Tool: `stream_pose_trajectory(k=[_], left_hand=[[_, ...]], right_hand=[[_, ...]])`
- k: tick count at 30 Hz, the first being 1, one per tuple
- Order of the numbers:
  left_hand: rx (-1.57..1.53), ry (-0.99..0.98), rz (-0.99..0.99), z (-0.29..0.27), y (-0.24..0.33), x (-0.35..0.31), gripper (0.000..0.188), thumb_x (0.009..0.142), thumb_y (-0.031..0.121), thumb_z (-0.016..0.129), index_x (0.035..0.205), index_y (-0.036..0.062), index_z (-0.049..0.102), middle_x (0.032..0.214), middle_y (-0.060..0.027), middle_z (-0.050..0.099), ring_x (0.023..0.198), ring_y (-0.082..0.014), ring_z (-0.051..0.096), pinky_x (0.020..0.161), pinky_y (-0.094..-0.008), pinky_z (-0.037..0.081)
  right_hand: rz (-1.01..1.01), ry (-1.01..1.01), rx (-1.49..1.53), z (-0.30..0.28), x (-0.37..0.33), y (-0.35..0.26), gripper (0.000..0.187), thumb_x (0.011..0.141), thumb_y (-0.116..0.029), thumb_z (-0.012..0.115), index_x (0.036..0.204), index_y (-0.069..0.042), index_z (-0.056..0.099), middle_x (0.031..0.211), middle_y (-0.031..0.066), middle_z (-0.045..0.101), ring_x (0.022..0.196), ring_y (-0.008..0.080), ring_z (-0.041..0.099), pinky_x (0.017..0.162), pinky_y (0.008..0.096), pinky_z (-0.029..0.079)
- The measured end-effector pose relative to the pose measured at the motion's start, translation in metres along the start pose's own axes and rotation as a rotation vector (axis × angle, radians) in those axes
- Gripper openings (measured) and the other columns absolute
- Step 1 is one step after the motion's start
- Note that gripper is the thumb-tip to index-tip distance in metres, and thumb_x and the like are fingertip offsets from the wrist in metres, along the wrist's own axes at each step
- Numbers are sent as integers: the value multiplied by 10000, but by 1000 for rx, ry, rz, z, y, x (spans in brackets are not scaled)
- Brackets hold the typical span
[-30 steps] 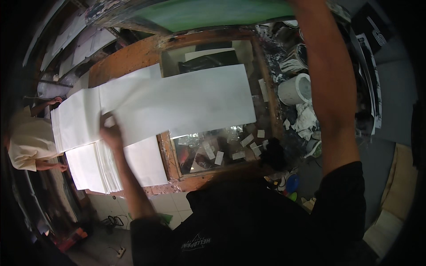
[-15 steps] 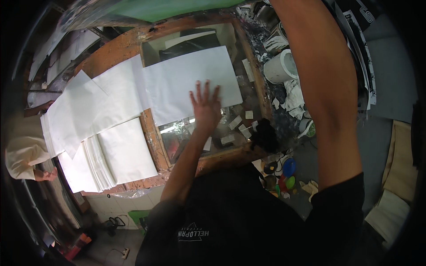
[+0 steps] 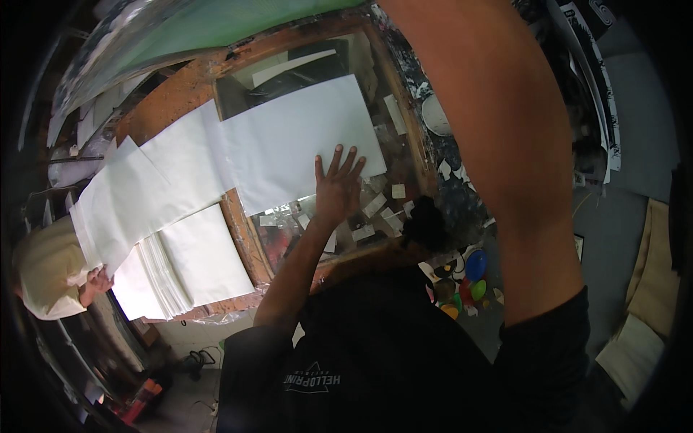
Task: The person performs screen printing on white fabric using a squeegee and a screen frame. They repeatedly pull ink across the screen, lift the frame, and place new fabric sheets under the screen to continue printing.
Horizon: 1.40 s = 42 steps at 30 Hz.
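My left hand (image 3: 338,189) lies with fingers spread on the lower right part of a smooth white sheet (image 3: 292,137). That sheet rests on a wood-framed glass panel (image 3: 281,245), with dark and pale pieces showing beneath the glass. My right arm (image 3: 498,130) reaches up past the top edge, so its hand and anything in it are hidden. Across the top hangs a framed screen with green mesh (image 3: 238,29), tilted above the panel. To the left, more white sheets (image 3: 162,155) overlap the panel's edge.
A folded white stack (image 3: 166,267) lies at the table's near left. Another person's hand (image 3: 95,283) touches the sheets at far left. A white tub (image 3: 437,115) stands right of the panel, beside paint-stained scraps. Colourful lids (image 3: 475,267) lie lower right.
The green screen now reaches lower and farther left in view. My right arm has swung left. My left hand has shifted slightly down on the sheet. The other person's hand has come up to the sheets.
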State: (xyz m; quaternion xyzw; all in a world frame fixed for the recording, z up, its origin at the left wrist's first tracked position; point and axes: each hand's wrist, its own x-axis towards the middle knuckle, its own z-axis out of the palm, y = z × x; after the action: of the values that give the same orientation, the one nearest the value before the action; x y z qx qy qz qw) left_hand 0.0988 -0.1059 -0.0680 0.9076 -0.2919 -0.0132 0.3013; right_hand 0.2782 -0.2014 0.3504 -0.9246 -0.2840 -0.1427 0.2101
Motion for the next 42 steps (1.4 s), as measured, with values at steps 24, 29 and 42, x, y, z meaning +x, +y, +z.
stream_pose_trajectory(k=[24,29,42], left_hand=[[-1714,555,-1286,-46,21,-134,534,997,208,451,1472,-25,375,1451,-171,470,1366,-288,463,1151,-557,290],[-1774,510,-1255,-44,14,-140,511,999,218,454,1436,-37,389,1452,-183,476,1382,-303,453,1145,-567,288],[-1690,603,-1369,-52,27,-128,196,938,246,538,1088,121,552,1203,-75,591,1150,-238,562,841,-501,438]], right_hand=[[394,-514,249,267,-285,-24,485,769,45,615,1238,-76,606,1204,140,678,1195,323,596,947,489,412],[276,-379,-19,293,-320,-46,484,773,15,628,1250,-62,601,1272,138,646,1218,322,584,979,538,372],[252,-160,-102,353,-177,71,432,777,69,581,1180,-66,662,1160,125,696,1105,299,630,930,525,383]])
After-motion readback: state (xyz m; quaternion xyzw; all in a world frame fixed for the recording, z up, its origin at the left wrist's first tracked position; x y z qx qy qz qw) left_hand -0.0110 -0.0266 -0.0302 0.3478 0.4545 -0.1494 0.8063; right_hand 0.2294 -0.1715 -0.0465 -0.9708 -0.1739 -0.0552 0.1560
